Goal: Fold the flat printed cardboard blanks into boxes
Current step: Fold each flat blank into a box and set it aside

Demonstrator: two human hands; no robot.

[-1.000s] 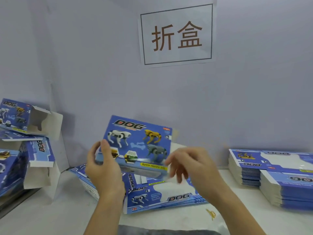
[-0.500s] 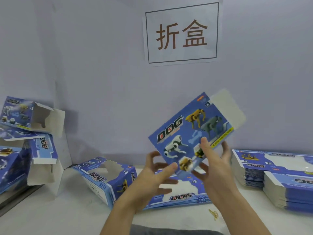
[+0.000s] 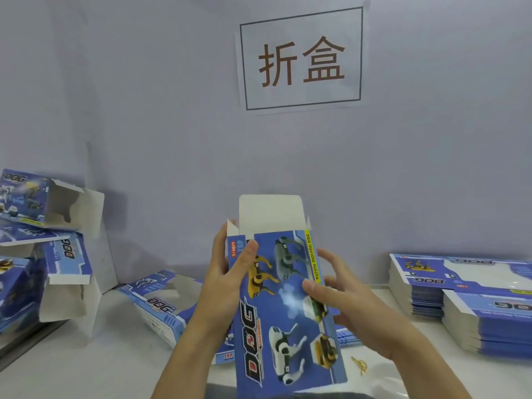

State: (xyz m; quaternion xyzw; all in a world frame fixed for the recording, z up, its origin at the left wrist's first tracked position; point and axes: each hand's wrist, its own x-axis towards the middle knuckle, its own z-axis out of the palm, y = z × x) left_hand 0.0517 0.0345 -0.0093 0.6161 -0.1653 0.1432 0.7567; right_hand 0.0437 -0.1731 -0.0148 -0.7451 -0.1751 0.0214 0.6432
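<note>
Upright before me, the blue printed box (image 3: 288, 306) stands on end above the white table (image 3: 86, 355), its white top flap (image 3: 270, 213) raised toward the wall sign (image 3: 302, 60). My left hand (image 3: 227, 277) grips its left edge, thumb curled over the front, fingers hidden behind. My right hand (image 3: 342, 298) holds the right edge, thumb pressed on the printed face, other fingers loosely spread behind. Stacked flat blanks (image 3: 472, 300) sit at right, cut off by the frame; folded boxes (image 3: 43, 246) lean at left. Another open box (image 3: 161, 303) lies behind my left wrist. Something small and yellow (image 3: 359, 365) on the table is hard to make out.
</note>
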